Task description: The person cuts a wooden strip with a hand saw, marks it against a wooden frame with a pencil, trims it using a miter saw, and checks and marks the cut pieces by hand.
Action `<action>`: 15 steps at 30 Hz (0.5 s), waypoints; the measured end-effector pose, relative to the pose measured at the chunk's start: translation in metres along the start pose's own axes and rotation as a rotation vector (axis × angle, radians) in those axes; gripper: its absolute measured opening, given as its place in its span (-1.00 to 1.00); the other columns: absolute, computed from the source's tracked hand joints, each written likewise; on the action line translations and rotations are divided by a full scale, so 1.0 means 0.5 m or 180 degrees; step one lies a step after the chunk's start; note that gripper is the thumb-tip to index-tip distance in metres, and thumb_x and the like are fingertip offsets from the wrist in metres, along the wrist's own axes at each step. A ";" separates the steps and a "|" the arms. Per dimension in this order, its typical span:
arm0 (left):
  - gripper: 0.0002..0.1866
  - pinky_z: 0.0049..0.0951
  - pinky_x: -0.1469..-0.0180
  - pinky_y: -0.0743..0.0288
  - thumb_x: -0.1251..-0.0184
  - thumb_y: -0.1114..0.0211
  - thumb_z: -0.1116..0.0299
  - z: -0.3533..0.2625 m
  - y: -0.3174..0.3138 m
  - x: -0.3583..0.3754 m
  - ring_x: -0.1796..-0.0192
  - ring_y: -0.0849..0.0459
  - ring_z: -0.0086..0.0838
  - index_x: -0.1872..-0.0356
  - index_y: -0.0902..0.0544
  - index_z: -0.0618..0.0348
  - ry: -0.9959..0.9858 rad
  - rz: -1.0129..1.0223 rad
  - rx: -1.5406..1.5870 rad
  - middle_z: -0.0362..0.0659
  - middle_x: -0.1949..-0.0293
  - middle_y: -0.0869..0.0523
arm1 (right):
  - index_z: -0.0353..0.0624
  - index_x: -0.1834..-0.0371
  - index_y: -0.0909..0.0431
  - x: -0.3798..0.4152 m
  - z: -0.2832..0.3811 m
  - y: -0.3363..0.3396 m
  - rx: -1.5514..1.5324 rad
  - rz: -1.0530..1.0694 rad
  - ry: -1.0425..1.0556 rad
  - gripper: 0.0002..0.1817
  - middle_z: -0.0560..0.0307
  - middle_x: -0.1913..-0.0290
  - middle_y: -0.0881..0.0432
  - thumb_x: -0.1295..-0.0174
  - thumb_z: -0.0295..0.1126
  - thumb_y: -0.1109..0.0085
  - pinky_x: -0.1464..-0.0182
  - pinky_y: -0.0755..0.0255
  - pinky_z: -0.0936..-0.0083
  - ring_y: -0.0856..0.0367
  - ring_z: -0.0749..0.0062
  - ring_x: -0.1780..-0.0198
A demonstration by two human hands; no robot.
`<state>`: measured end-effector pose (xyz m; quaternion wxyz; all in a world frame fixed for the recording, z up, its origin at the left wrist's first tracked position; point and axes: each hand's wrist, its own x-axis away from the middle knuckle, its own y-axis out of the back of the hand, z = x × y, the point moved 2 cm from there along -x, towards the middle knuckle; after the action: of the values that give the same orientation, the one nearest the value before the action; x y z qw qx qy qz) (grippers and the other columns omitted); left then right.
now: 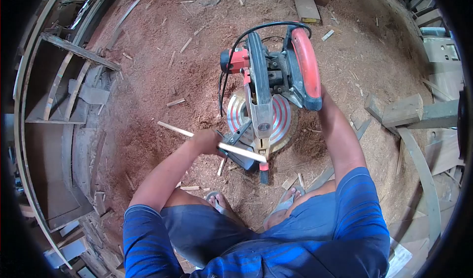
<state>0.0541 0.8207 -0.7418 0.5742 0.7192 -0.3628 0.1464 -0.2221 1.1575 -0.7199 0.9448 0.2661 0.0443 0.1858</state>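
A miter saw [258,81] with a red handle [306,64] and a round, red-striped base stands on the ground before me. My left hand [206,141] is closed around a thin wooden strip [244,152] beside the saw's fence. The strip lies at a slant, its right end close to the front of the saw's blade slot. On the other side, my right hand [323,95] reaches in behind the red handle, which hides its fingers. The clear blade guard [261,118] sits low over the base.
Sawdust and several wood offcuts [185,45] cover the ground. A black cable [224,88] loops over the saw. My sandalled feet [219,200] are just in front of the base. Wooden frames [74,81] line the left; a block [403,111] and curved pieces stand at right.
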 end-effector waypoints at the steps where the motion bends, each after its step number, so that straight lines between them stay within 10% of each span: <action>1: -0.67 -0.07 0.06 -0.76 -0.11 -0.61 0.04 0.018 0.015 0.006 0.19 -0.86 -0.03 0.25 -0.82 0.02 0.0101 0.0073 0.0185 -0.03 0.28 -0.86 | -0.23 -0.11 -0.67 -0.020 0.023 0.023 0.0131 -0.0033 0.0040 -0.55 -0.23 0.01 -0.77 -0.49 -0.03 -0.21 -0.13 -0.59 0.21 -0.72 0.17 -0.03; 11: -0.51 -0.24 0.10 -0.69 -0.30 -0.62 0.02 0.112 0.214 0.042 0.20 -0.83 -0.32 -0.03 -0.77 0.20 0.1161 -0.1603 0.1616 -0.04 0.23 -0.87 | -0.18 0.00 -0.70 -0.111 0.232 0.212 -0.0646 -0.0626 -0.0231 -0.49 0.11 0.34 -0.72 -0.53 0.11 -0.14 0.25 -0.56 0.43 -0.70 0.46 0.28; 15: -0.42 -0.38 0.29 -0.56 -0.35 -0.60 0.03 0.051 0.330 0.062 0.37 -0.63 -0.52 -0.24 -0.72 0.17 0.0512 -0.2448 0.2463 -0.24 0.41 -0.69 | -0.05 0.05 -0.72 -0.082 0.545 0.278 0.0757 -0.1685 0.1780 -0.85 0.04 0.40 -0.76 -0.50 -0.40 -0.13 0.19 -0.65 0.30 -0.84 0.27 0.30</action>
<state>-0.0435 0.7731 -0.6114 0.3060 0.9450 0.0515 0.1033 -0.2560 1.1193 -0.4152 0.8741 0.2922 0.3879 -0.0052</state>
